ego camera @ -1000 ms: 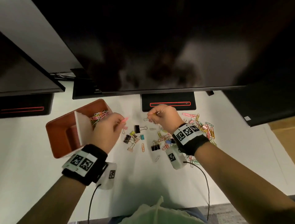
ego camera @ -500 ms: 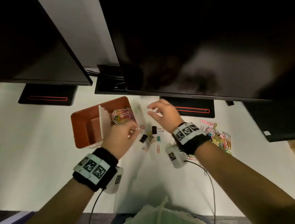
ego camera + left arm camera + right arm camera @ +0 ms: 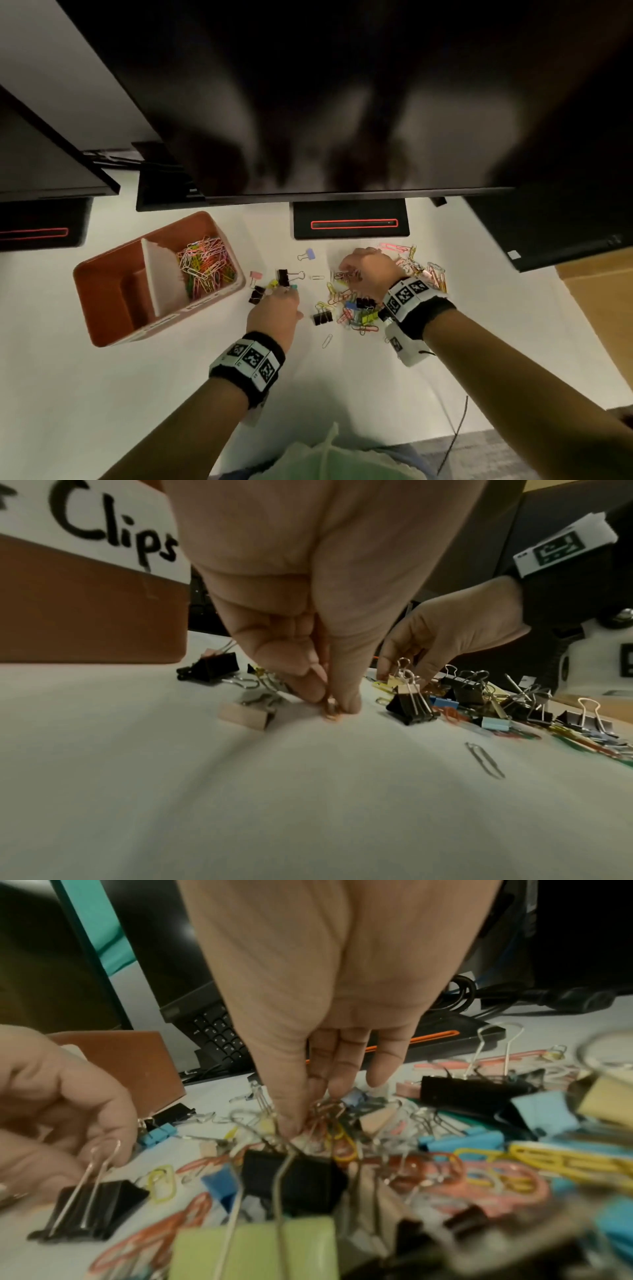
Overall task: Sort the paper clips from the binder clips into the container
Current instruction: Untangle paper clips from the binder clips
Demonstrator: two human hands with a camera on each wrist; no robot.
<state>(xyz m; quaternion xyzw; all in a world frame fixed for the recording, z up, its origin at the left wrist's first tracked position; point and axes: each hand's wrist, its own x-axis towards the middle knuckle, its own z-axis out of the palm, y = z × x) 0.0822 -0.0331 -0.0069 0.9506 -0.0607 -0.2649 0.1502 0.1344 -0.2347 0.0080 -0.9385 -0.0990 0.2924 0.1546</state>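
An orange container [image 3: 102, 260] with a white divider stands at the left; its right compartment holds coloured paper clips [image 3: 205, 263]. My left hand [image 3: 289, 291] is down on the table beside small binder clips [image 3: 283, 277]. Its thumb and forefinger pinch an orange paper clip [image 3: 331, 715] against the white surface. My right hand [image 3: 344, 274] reaches into the mixed pile [image 3: 356, 308] of paper and binder clips. There its thumb and fingers pinch a small bunch of paper clips [image 3: 325, 1110]. A black binder clip [image 3: 322, 318] lies between the hands.
Dark monitors overhang the back of the desk, with a black stand base [image 3: 349, 221] behind the pile. A keyboard [image 3: 215, 1034] sits further back. A silver paper clip [image 3: 327, 341] lies alone near me. A brown box [image 3: 599, 308] stands at the right.
My left hand carried a pink paper clip to the container, then came back down to the table and pinched an orange one. My right hand dropped from a raised pinch into the pile.
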